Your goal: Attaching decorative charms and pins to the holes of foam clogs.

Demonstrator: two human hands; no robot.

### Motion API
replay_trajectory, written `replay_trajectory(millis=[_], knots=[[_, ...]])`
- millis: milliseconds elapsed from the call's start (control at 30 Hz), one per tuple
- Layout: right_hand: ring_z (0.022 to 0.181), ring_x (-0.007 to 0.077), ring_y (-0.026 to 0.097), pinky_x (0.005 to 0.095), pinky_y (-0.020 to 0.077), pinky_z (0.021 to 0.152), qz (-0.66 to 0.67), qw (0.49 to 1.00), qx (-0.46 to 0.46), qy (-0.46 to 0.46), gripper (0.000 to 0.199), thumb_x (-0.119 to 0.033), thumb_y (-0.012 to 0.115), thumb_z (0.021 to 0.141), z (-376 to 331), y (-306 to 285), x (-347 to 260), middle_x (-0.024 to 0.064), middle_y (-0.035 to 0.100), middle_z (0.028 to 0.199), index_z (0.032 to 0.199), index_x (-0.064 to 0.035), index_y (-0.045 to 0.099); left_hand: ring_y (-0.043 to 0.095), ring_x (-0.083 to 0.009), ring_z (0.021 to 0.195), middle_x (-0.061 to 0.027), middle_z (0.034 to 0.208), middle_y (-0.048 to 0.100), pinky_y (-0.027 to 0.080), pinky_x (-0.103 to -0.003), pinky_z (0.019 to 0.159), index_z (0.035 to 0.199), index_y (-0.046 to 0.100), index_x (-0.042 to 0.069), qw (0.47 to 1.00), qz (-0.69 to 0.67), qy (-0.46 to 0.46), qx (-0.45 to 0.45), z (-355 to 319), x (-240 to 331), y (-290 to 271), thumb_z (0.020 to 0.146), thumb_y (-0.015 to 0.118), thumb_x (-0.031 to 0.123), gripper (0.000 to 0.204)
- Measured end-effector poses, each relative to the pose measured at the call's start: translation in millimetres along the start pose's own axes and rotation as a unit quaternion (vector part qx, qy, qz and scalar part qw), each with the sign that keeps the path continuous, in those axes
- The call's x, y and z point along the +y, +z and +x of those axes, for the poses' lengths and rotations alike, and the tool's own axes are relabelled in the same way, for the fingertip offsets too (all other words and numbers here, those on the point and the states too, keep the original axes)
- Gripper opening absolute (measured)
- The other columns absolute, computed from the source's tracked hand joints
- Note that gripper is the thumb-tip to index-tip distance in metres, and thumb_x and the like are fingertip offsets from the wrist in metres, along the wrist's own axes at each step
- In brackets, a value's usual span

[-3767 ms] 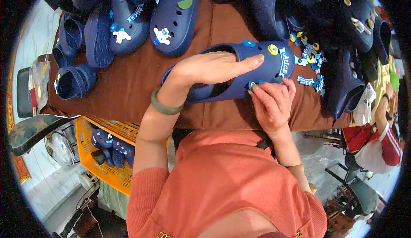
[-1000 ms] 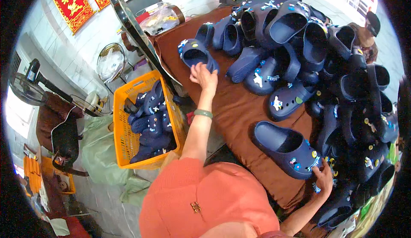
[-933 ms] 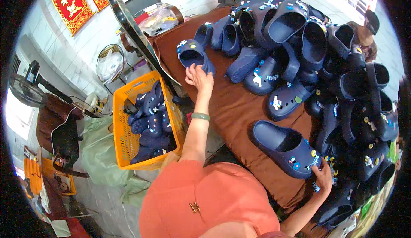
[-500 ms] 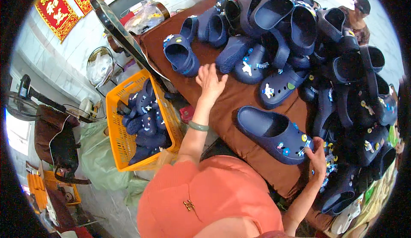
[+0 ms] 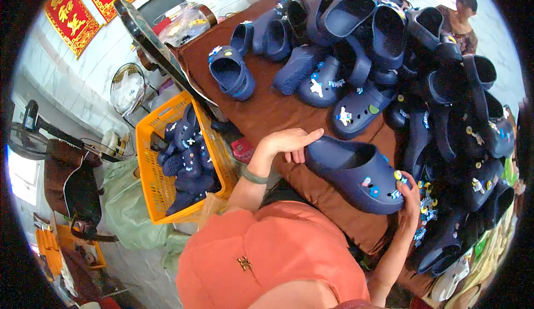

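Note:
A large navy clog [image 5: 347, 175] lies on its sole close in front of me, its heel toward the left and its charm-covered toe toward the right. My left hand [image 5: 290, 142] grips its heel end, thumb over the rim and fingers bent below. At the toe, my right hand [image 5: 410, 195] curls round the front, beside the small blue, white and yellow charms. Just beyond it rests another navy clog [image 5: 360, 114] with a white figure charm. Small loose-looking colourful charms [image 5: 427, 212] sit right of my right hand.
Navy clogs [image 5: 347, 14] are heaped across the far and right parts of the brown padded surface [image 5: 267, 114]. An orange basket [image 5: 146, 167] holding several clogs stands at the left. A green sack [image 5: 130, 203] lies beside it. Another person [image 5: 460, 20] is at the far right.
My left hand has come back toward me from the far clogs and taken hold of the near clog's heel. The clog is slightly tilted; my right hand stays at its toe.

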State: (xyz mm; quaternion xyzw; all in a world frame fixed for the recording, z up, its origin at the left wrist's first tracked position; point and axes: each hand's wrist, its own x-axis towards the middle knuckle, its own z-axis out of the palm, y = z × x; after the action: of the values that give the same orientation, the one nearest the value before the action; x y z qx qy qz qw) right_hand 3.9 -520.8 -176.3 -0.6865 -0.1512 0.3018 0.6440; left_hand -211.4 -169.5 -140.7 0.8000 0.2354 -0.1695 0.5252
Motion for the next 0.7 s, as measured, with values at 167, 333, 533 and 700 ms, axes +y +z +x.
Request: replay_trajectory(millis=[167, 333, 533, 700], knots=[[0.103, 0.0227, 0.063, 0.0358, 0.0518, 0.091, 0.229, 0.971, 0.047, -0.049, 0.051, -0.018, 0.066, 0.085, 5.7, -7.2, 10.7, 0.0135, 0.064, 0.116, 0.129, 0.0011, 0.053, 0.068, -0.0249, 0.094, -0.0164, 0.115, 0.065, 0.058, -0.033, 0.072, 0.136, 0.046, -0.003, 0.950, -0.223, 0.208, 0.072, 2.6, -0.4, 2.3, 0.094, 0.050, 0.061, 0.077], [0.113, 0.0247, 0.059, 0.0393, 0.0503, 0.096, 0.320, 0.943, 0.039, -0.085, 0.045, -0.019, 0.060, 0.090, 5.5, 16.9, 23.2, 0.0112, 0.058, 0.129, 0.130, -0.0021, 0.052, 0.045, -0.0263, 0.129, -0.0165, 0.144, 0.039, 0.043, -0.042, 0.106, 0.152, -0.001, 0.001, 0.797, -0.354, 0.483, 0.075, 25.7, 55.3, 74.4, 0.083, 0.079, 0.028, 0.109], [0.126, 0.0265, 0.050, 0.0416, 0.0420, 0.106, 0.075, 0.971, 0.019, -0.226, 0.055, -0.030, 0.052, 0.097, -0.8, 37.3, 21.6, 0.0126, 0.047, 0.140, 0.145, -0.0083, 0.036, 0.035, -0.0237, 0.133, -0.0117, 0.140, 0.037, 0.026, -0.040, 0.115, 0.146, 0.021, 0.002, 0.791, -0.409, 0.401, 0.214, 30.7, 79.9, 136.2, 0.071, 0.084, 0.022, 0.100], [0.110, 0.0204, 0.053, 0.0331, 0.0471, 0.087, 0.084, 0.979, 0.000, -0.187, 0.046, -0.023, 0.055, 0.097, -2.3, 40.5, 23.2, 0.0095, 0.052, 0.129, 0.138, -0.0047, 0.043, 0.047, -0.0206, 0.122, -0.0077, 0.129, 0.050, 0.036, -0.038, 0.109, 0.140, 0.034, 0.005, 0.719, -0.494, 0.462, 0.161, 37.3, 96.9, 80.2, 0.068, 0.079, 0.017, 0.086]])
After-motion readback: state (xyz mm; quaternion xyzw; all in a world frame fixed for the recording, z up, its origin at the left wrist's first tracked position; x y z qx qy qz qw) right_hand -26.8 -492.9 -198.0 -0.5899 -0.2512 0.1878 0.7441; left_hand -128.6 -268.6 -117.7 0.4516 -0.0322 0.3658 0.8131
